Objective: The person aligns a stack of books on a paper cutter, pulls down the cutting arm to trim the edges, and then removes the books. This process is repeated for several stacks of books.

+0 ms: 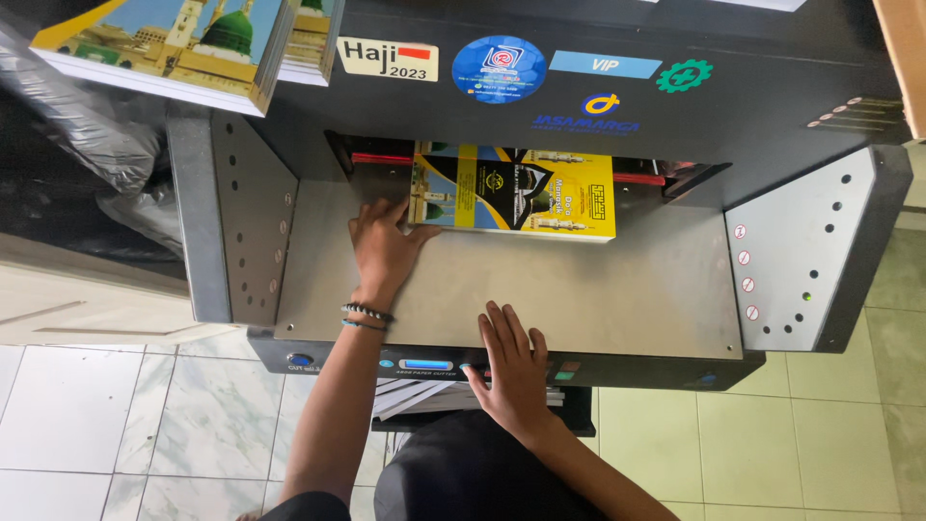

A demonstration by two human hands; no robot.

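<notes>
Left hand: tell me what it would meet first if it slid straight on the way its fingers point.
The left hand lies flat on the cutter's metal table, fingers aimed up-right. They already touch the near left corner of the yellow booklet stack, so that comes first.

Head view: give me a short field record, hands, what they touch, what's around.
machine: dark paper cutter with grey metal bed
stack: yellow and black booklets on the bed, back edge under the cutter head
left hand: flat on the bed, fingertips against the stack's left edge; beaded bracelets on the wrist
right hand: on the front control strip, fingers spread, holding nothing
other: second booklet stack on top of the machine, upper left; tiled floor below
</notes>
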